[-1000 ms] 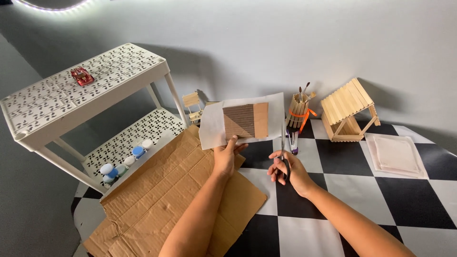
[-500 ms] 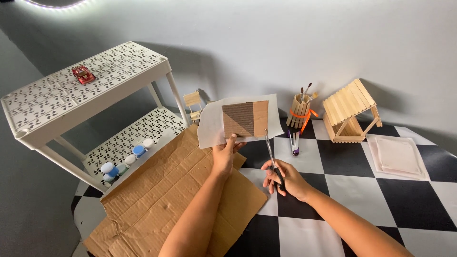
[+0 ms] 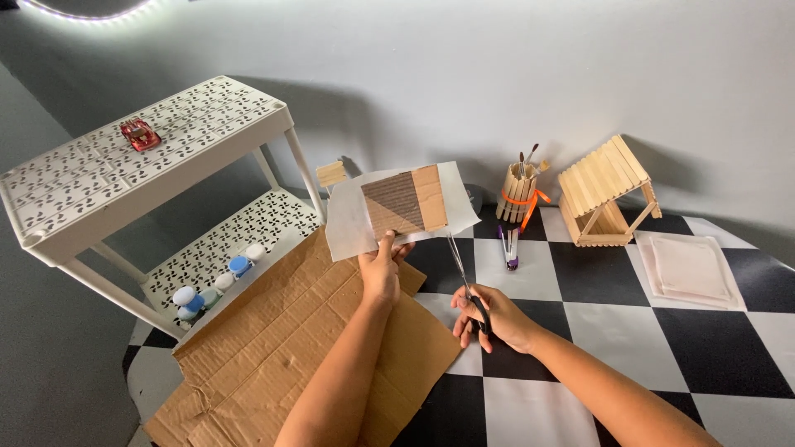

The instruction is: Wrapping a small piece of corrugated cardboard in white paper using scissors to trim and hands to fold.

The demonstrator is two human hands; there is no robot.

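My left hand [image 3: 383, 269] holds up a white sheet of paper with a brown cardboard piece [image 3: 403, 204] lying on it, gripping its lower edge. My right hand [image 3: 490, 319] is closed around the handles of a pair of scissors [image 3: 462, 266], whose blades point up toward the paper's lower right edge. Both hands hover over the checkered table, to the right of a large flat cardboard sheet [image 3: 273, 356].
A white two-tier perforated shelf [image 3: 141, 165] stands at the left with a red toy car [image 3: 139, 133] on top and small paint pots [image 3: 211, 285] on the lower tier. A stick pencil holder [image 3: 517, 192], a stick house [image 3: 604, 192] and a white square pad [image 3: 687, 269] sit at the back right.
My right hand lifted the scissors and turned their blades up toward the paper. My left hand tilted the paper and cardboard piece slightly and raised it.
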